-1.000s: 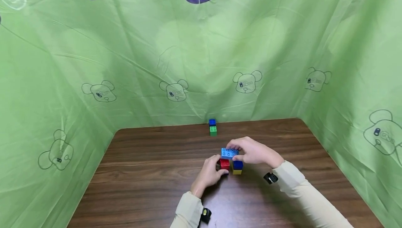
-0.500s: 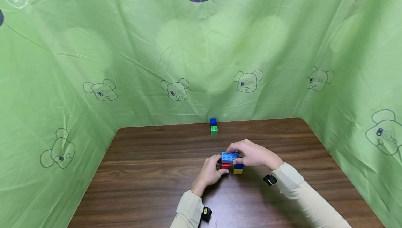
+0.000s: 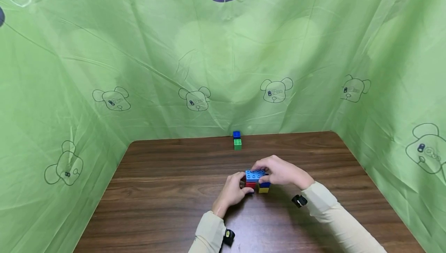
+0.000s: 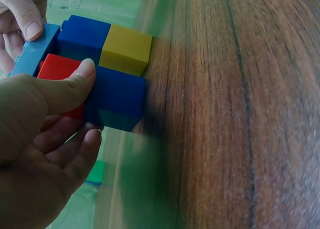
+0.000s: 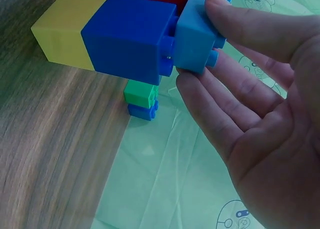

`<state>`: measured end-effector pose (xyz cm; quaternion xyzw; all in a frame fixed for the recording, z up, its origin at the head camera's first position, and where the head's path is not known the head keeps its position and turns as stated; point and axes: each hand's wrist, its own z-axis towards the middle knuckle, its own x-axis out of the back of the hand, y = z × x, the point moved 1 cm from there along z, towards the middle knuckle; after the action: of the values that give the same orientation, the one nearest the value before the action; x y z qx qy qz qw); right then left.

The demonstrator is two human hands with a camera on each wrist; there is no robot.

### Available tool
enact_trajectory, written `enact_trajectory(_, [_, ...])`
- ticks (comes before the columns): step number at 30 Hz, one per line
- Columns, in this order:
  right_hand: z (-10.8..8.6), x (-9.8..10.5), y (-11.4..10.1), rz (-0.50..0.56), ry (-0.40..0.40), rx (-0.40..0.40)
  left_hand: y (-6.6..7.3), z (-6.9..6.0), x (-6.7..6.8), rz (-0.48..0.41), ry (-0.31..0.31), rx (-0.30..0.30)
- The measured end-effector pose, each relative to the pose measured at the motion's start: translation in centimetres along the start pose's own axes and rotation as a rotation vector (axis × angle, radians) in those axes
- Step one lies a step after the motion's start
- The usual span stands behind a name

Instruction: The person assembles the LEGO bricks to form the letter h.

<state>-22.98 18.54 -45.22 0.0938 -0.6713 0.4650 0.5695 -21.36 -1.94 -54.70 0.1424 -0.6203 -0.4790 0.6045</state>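
Observation:
My right hand (image 3: 277,171) pinches a light blue toy building brick (image 3: 253,175) between thumb and fingers. That brick lies across the tops of two small stacks. The left stack is a red brick (image 4: 57,68) on a dark blue brick (image 4: 117,96); my left hand (image 3: 231,191) grips it, the thumb on the red brick. To the right stands a dark blue brick (image 5: 130,36) on a yellow brick (image 5: 67,31). In the right wrist view, studs show in a narrow gap between the light blue brick and the dark blue one beneath it.
Near the back edge of the wooden table (image 3: 167,191) stands a green brick (image 3: 237,144), with a blue brick (image 3: 236,134) behind it. A green printed cloth (image 3: 223,67) hangs around the table's back and sides.
The light blue brick has come down in my right hand from above onto the two stacks. My left hand keeps its grip on the left stack.

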Motion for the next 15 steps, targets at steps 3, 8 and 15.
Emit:
enact_trajectory(3, [-0.07,-0.07,-0.02,0.015,-0.002,-0.005,-0.06,-0.06,-0.07,-0.002,0.003,-0.004])
enact_trajectory(8, [-0.2,-0.17,-0.01,0.026,0.006,-0.008,-0.08,-0.13,-0.11,0.011,0.007,-0.009])
enact_trajectory(15, [-0.26,-0.28,0.03,0.022,0.028,-0.011,-0.13,-0.08,-0.07,0.014,0.003,0.002])
